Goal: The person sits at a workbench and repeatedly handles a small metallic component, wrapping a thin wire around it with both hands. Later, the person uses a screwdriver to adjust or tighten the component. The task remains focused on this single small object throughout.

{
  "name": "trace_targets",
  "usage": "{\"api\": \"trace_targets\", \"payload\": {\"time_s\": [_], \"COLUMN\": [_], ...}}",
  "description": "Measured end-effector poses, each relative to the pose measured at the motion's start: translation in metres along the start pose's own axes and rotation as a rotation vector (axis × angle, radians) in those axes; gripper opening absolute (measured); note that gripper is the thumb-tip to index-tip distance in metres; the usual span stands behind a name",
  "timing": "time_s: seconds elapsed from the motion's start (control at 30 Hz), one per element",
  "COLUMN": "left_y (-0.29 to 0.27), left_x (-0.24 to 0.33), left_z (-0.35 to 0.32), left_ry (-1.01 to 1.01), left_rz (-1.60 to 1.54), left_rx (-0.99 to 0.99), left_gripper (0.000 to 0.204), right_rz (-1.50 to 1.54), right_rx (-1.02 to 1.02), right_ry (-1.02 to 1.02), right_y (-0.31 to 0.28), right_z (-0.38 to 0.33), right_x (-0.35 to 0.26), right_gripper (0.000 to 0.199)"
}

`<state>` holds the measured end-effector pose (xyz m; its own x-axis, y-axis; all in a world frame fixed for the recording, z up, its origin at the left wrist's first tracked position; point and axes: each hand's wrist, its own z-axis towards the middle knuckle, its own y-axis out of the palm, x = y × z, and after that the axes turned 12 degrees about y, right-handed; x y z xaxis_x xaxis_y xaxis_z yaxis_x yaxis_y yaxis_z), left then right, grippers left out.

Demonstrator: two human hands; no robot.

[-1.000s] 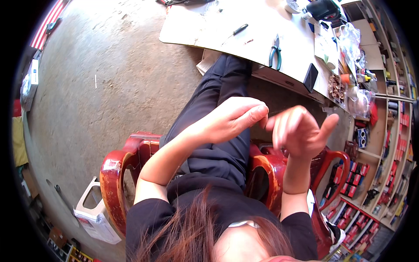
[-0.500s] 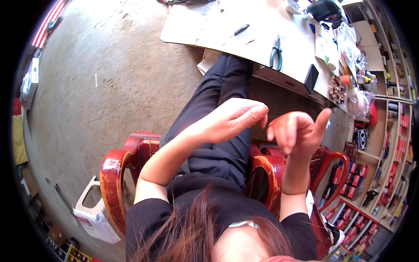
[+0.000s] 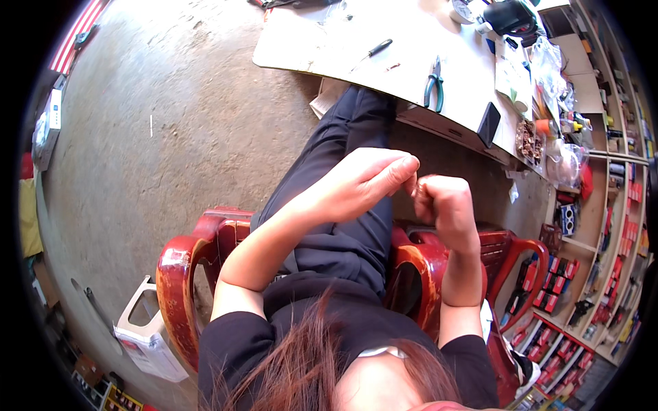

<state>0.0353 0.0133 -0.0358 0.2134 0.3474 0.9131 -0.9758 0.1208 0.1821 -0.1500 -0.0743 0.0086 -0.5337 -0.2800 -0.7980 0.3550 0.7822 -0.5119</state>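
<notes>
Over my lap, my left hand [image 3: 375, 179] is closed, its thumb pressed against the fingers. Whatever it may pinch is too small or hidden to make out. Just to its right, my right hand [image 3: 447, 207] is curled shut with the fingertips close to the left thumb tip. Anything between those fingers is also hidden. Beyond both hands, pliers [image 3: 434, 88] with dark green handles lie on the white table [image 3: 308, 41]. A thin tool with a black handle [image 3: 379, 47] lies farther left, and a dark phone-like slab [image 3: 488, 125] sits at the table's near edge.
I sit on a red wooden armchair [image 3: 179, 274]. A beige plastic stool [image 3: 147, 322] stands on the concrete floor [image 3: 157, 137] at left. On the table's right are plastic bags [image 3: 548, 68] and a box of small brown pieces [image 3: 529, 142]. Stocked shelves [image 3: 603, 226] line the right.
My right hand has moved left toward the left hand, and its spread thumb and fingers have curled closed. The left hand has shifted only slightly.
</notes>
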Motion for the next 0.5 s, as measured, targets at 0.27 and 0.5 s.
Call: {"api": "trace_targets", "payload": {"time_s": [0.27, 0.5], "left_y": [0.000, 0.000], "left_x": [-0.007, -0.004], "left_z": [-0.002, -0.001], "left_ry": [0.030, 0.040], "left_rz": [0.080, 0.038], "left_rx": [-0.109, -0.133], "left_gripper": [0.041, 0.043], "right_rz": [0.298, 0.371], "right_rx": [0.039, 0.048], "right_ry": [0.092, 0.154], "right_y": [-0.001, -0.003], "right_z": [-0.003, -0.004], "right_x": [-0.009, -0.012], "right_gripper": [0.089, 0.089]}}
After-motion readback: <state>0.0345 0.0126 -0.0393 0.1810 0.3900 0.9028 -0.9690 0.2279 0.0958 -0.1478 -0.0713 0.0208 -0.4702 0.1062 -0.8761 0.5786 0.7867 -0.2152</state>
